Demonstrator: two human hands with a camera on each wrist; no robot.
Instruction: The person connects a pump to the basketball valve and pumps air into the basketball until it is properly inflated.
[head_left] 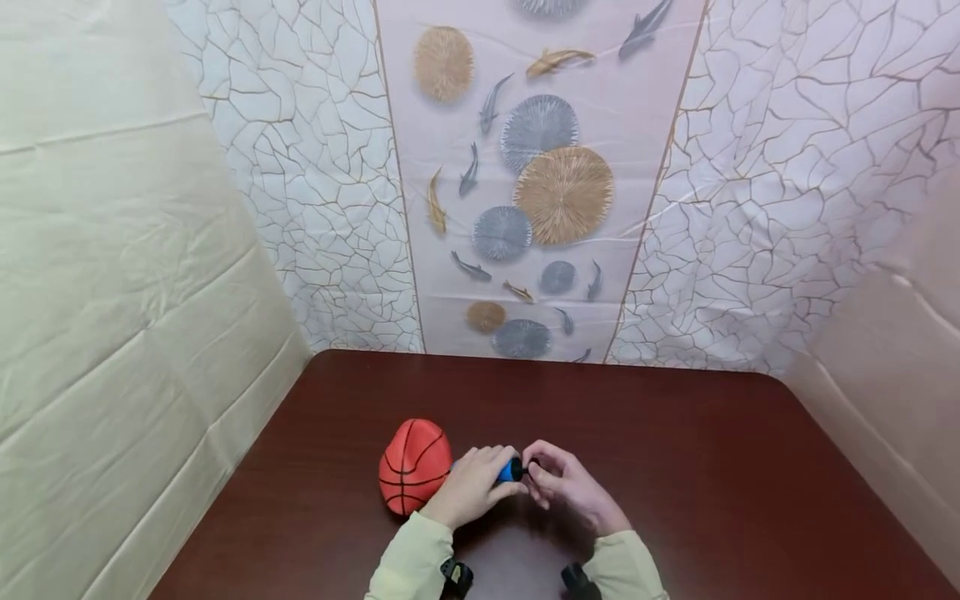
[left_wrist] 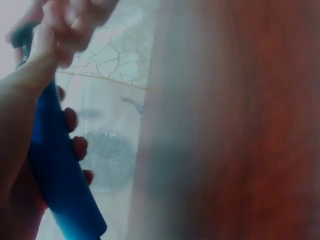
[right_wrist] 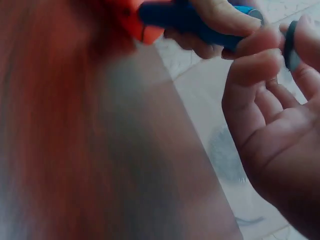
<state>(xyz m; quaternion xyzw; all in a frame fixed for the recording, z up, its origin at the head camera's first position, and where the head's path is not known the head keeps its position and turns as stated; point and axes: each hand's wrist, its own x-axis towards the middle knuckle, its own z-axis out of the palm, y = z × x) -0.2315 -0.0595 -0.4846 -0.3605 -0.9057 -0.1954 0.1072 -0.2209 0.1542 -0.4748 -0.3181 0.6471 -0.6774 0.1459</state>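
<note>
A blue hand pump lies across between the two hands, in front of the person. My left hand grips its barrel, the fingers wrapped round it in the left wrist view. At the pump's right end, my right hand pinches the dark handle between thumb and fingers. A short dark rod shows between handle and barrel in the head view. Left of the left hand sits a dented orange-red basketball with black lines. The pump's left end meets the ball's side in the right wrist view.
The dark reddish-brown table runs under both hands. Behind it hangs a patterned cloth with fish and round motifs. Pale fabric walls stand at left and right.
</note>
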